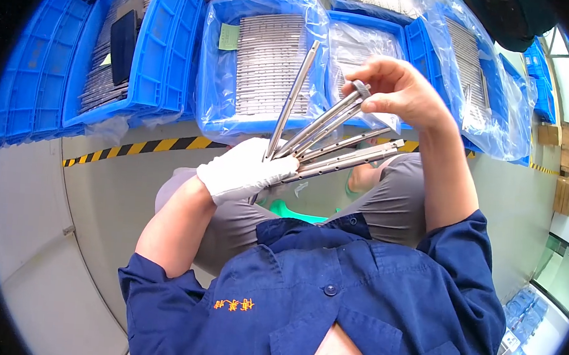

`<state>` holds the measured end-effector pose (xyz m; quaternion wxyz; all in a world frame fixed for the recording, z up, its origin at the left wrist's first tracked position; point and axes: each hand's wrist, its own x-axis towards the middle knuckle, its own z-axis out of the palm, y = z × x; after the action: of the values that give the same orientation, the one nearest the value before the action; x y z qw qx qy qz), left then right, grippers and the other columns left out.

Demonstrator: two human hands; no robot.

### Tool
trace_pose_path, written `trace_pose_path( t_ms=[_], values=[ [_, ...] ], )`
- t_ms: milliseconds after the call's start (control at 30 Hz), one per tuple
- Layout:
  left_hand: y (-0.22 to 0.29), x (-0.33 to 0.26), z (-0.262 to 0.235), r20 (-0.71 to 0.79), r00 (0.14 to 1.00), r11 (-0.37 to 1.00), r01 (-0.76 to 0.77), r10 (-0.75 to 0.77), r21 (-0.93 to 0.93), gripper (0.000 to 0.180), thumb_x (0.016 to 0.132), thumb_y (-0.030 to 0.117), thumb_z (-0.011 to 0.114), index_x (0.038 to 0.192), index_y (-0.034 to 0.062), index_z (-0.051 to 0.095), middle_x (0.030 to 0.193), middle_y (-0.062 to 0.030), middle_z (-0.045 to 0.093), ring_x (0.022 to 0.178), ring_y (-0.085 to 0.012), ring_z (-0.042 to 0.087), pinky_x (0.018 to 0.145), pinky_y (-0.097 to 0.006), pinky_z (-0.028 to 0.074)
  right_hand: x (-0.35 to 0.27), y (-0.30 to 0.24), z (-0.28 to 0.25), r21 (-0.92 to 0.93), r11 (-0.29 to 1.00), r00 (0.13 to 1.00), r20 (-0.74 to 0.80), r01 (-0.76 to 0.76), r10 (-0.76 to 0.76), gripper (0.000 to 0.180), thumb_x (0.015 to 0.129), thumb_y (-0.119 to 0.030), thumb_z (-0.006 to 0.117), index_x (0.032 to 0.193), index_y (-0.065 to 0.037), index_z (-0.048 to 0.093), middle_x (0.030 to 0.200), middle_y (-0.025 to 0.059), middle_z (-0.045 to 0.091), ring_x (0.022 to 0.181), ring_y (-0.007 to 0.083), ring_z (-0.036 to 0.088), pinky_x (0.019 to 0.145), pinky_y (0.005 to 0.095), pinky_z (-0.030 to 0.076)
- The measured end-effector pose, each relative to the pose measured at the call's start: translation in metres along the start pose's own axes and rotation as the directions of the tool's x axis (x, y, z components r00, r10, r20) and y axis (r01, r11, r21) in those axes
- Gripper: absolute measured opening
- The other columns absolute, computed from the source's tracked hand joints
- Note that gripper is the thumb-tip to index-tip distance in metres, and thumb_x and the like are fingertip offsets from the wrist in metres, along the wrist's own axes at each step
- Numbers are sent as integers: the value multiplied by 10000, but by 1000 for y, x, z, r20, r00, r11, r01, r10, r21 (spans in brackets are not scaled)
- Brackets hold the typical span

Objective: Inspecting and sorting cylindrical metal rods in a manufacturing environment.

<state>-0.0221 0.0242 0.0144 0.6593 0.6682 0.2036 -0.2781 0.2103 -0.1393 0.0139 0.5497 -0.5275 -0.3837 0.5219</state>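
Observation:
My left hand [245,170] wears a white glove and grips a fanned bundle of several long, thin metal rods [329,151] by their lower ends. One rod [293,97] sticks up apart from the others. My bare right hand [399,90] pinches the top end of one rod in the fan, at a small dark knurled tip [363,89]. Both hands are held above my lap, in front of blue bins.
Blue plastic crates [154,56] lined with clear bags [266,57] hold rows of similar metal rods. A dark flat object [123,44] lies in the left crate. Yellow-black striped tape [148,147] marks the grey floor. Cardboard boxes [566,164] stand at the right.

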Motion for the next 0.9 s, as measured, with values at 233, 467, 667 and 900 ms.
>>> trace_pose_path(
  t_ms=[233,467,667,900],
  values=[
    [5,-5,5,38,999,997,-29,32,-68,312,813,349,640,860,47,580,648,6,538,544,-59,455,472,-220,375,3,-1,-8,53,994,979,-188,94,-82,320,792,-123,667,1076,-7,579,961,110,632,886,183,628,853,323,502],
    [3,-1,9,212,976,998,-50,42,34,337,823,301,626,1015,28,577,700,-10,572,619,-75,489,557,-240,415,8,10,-8,220,974,999,-9,52,-51,477,763,-251,732,1128,-7,547,1002,146,624,950,234,619,880,379,492],
    [-9,6,11,238,960,969,-190,149,160,352,859,359,549,968,26,586,705,-44,578,632,-118,511,591,-281,429,4,3,-10,-14,1000,999,-43,-24,24,407,746,-221,733,1076,-31,587,963,127,635,917,200,617,853,325,495],
    [-13,6,8,262,957,980,-160,125,118,420,863,393,538,1070,30,589,700,-63,584,625,-136,529,593,-300,445,3,1,-3,186,977,994,-27,108,-105,436,762,-231,725,1105,-12,571,962,134,632,854,211,648,807,322,532]
  ],
)
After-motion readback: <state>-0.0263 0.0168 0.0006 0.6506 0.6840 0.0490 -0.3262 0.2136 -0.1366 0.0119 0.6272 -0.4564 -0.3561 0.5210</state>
